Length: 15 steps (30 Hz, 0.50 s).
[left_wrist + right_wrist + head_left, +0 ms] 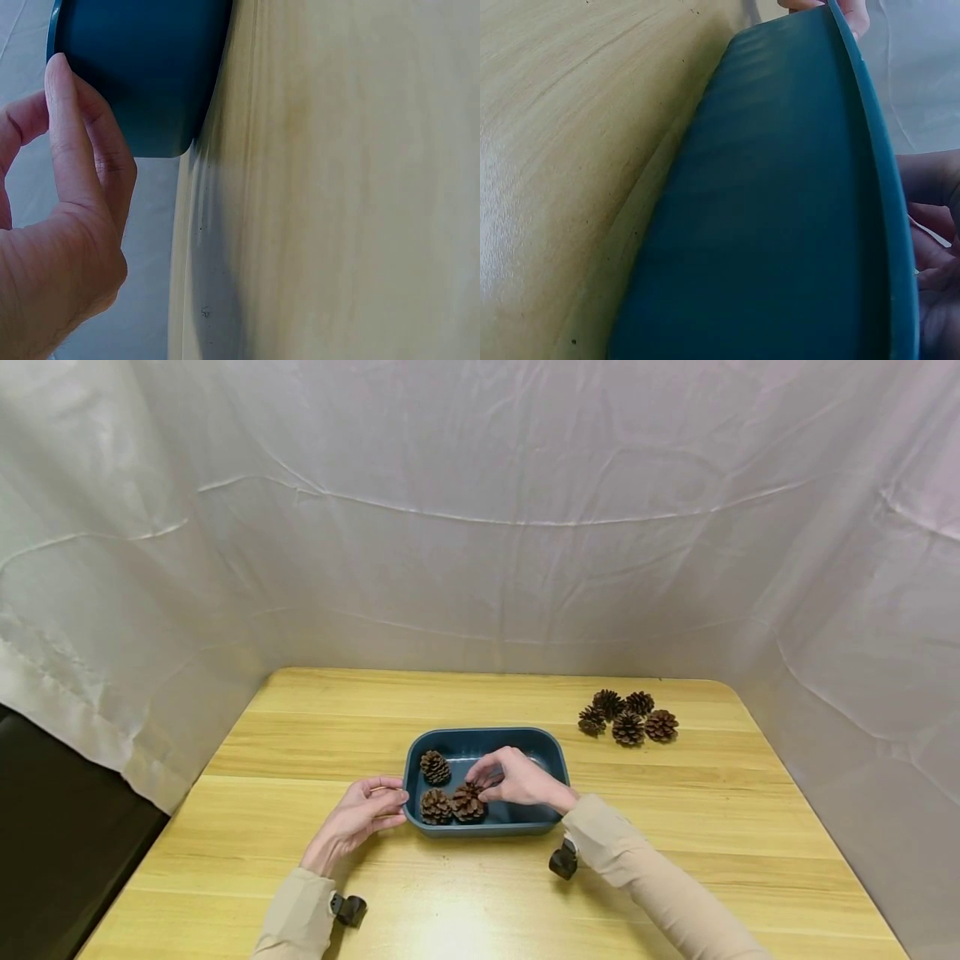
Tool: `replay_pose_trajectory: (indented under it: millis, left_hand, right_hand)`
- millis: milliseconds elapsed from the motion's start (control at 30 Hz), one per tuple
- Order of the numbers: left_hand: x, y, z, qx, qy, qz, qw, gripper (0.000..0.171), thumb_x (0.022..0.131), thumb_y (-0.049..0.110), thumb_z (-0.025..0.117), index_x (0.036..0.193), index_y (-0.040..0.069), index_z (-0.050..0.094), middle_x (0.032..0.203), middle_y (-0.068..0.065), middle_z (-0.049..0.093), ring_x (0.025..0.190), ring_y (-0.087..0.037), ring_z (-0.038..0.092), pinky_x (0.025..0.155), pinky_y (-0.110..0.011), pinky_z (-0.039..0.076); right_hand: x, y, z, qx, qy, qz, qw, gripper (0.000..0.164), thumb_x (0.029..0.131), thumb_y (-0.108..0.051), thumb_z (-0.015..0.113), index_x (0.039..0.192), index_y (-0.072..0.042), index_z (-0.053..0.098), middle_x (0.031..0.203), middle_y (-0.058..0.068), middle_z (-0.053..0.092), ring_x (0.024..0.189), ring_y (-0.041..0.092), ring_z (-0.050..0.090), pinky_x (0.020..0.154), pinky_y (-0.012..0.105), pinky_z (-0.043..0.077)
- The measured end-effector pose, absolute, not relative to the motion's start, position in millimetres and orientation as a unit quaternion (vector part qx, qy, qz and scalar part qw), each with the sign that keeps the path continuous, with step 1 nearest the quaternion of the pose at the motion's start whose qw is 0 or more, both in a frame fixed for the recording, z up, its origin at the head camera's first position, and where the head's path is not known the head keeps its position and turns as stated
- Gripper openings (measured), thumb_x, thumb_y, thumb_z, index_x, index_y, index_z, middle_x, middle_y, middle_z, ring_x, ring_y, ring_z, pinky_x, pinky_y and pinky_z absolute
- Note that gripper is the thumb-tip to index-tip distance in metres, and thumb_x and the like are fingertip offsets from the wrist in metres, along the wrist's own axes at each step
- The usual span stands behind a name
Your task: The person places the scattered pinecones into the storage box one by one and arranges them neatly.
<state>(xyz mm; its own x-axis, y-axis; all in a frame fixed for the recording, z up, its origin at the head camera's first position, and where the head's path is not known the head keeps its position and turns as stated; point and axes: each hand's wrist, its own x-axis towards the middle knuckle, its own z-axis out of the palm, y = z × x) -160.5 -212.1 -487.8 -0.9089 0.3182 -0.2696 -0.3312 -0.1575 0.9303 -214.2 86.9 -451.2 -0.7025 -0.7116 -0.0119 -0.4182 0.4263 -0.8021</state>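
Note:
A dark blue rectangular tub (pixel 525 829) stands on the table with three brown pine cones in its left part. One pine cone (pixel 434 767) lies toward the back, another pine cone (pixel 435 807) toward the front. Beside the front one, my right hand (pixel 517 779) reaches over the tub and holds a third pine cone (pixel 468 804) between thumb and fingers. My left hand (pixel 362 814) grips the tub's left end, thumb at the rim, as the left wrist view also shows. In the right wrist view the tub's wall (pixel 765 187) hides the pine cones and part of the right hand (pixel 934 262).
Several more pine cones (pixel 628 727) sit in a cluster at the back right of the wooden table (pixel 300 752). Pale fabric (pixel 480 568) hangs behind the table and along its sides. A dark surface (pixel 60 835) shows past the left edge.

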Motion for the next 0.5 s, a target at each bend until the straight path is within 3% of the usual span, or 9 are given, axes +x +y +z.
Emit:
replay_pose_trajectory:
  millis: [500]
  left_hand:
    - [-160.7, -212.5, -487.5, -0.004, 0.61, 0.762, 0.218, 0.025, 0.098, -0.002, 0.057, 0.12, -0.007, 0.048, 0.091, 0.002, 0.067, 0.077, -0.008, 0.067, 0.075, -0.021, 0.064]
  right_hand:
    - [-212.9, 82.1, -451.9, -0.33, 0.83, -0.419, 0.161, 0.024, 0.088, -0.008, 0.077, 0.11, -0.004, 0.072, 0.102, 0.012, 0.072, 0.085, 0.016, 0.068, 0.073, 0.019, 0.059]
